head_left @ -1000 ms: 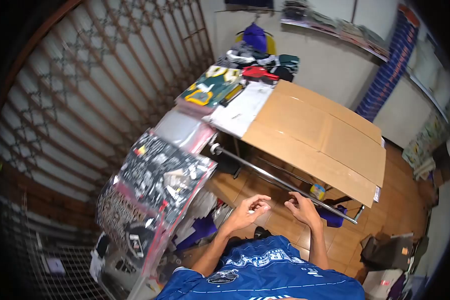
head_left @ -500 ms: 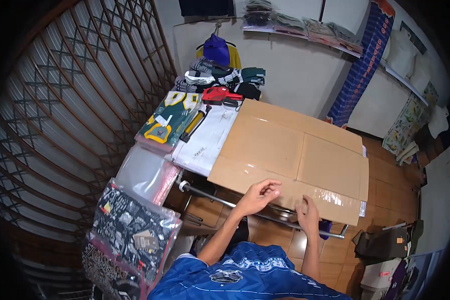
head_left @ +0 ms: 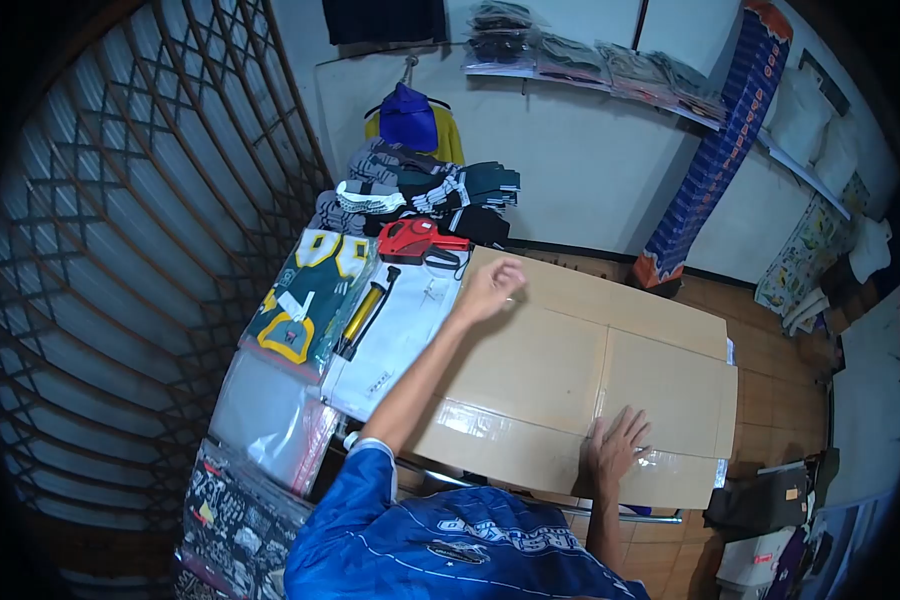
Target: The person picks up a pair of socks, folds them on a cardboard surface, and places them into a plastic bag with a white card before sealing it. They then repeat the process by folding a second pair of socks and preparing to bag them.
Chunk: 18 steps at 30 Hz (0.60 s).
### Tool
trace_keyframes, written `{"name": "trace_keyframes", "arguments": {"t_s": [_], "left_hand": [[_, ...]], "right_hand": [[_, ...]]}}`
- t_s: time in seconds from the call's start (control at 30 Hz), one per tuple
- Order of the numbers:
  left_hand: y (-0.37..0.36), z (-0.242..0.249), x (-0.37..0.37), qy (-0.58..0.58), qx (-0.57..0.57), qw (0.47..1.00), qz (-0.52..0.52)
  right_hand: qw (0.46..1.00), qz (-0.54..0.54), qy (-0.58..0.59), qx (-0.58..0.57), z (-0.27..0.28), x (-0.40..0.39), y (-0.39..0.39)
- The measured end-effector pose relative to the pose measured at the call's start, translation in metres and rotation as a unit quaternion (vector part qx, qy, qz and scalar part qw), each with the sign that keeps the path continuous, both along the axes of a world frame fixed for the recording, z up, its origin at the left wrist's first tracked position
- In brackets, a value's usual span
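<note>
A flattened cardboard box [head_left: 530,375] lies across the table, with creases and shiny strips of clear tape [head_left: 470,418] along its near part. Over the cardboard's far left corner is my left hand [head_left: 492,288], its fingers curled in; whatever they may hold is hidden. Nearer to me, my right hand [head_left: 618,447] rests on the cardboard's near right part, fingers spread and flat beside a taped crease. Left of the cardboard, a red tape dispenser or labelling tool [head_left: 415,241] and a yellow-and-black tool [head_left: 366,318] lie on a white sheet [head_left: 400,345].
A bagged green-and-yellow jersey [head_left: 315,290] lies at the table's left. Folded clothes [head_left: 420,190] are piled behind. Bagged garments [head_left: 240,510] sit at lower left, near a metal folding gate [head_left: 150,250]. A blue printed column [head_left: 715,150] stands behind the table.
My left hand has moved forward and left to the cardboard's far corner. My right hand has flattened onto the cardboard. The view has shifted, so the table sits lower in it.
</note>
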<state>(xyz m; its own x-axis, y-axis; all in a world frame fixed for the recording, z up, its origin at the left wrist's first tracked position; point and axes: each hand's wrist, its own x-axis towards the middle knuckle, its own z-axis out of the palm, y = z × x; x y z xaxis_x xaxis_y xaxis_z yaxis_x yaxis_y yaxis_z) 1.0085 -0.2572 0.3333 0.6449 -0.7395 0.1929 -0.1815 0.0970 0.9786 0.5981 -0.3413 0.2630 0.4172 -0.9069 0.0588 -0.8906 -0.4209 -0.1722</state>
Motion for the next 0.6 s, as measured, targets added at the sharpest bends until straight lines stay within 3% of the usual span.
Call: {"name": "trace_keyframes", "arguments": {"t_s": [0.03, 0.1, 0.23, 0.37, 0.47, 0.6], "left_hand": [[-0.011, -0.014, 0.031, -0.068, -0.021, 0.997, 0.018], [-0.027, -0.020, 0.077, -0.051, -0.010, 0.997, 0.057], [-0.046, -0.029, 0.161, -0.137, 0.088, 0.968, 0.192], [-0.062, -0.041, 0.239, -0.195, 0.171, 0.934, 0.247], [-0.064, -0.028, 0.271, -0.273, 0.206, 0.893, 0.294], [-0.065, -0.035, 0.307, -0.274, 0.266, 0.863, 0.331]], "right_hand": [[1.000, 0.000, -0.003, 0.000, 0.002, 0.001, 0.001], [1.000, 0.000, -0.009, 0.002, 0.003, 0.004, 0.000], [1.000, -0.011, 0.009, 0.003, 0.008, 0.007, 0.002], [1.000, -0.017, 0.013, 0.019, 0.015, 0.011, 0.003], [0.999, -0.029, 0.012, 0.033, 0.017, 0.015, 0.002], [0.998, -0.032, -0.005, 0.057, 0.028, 0.022, 0.003]]}}
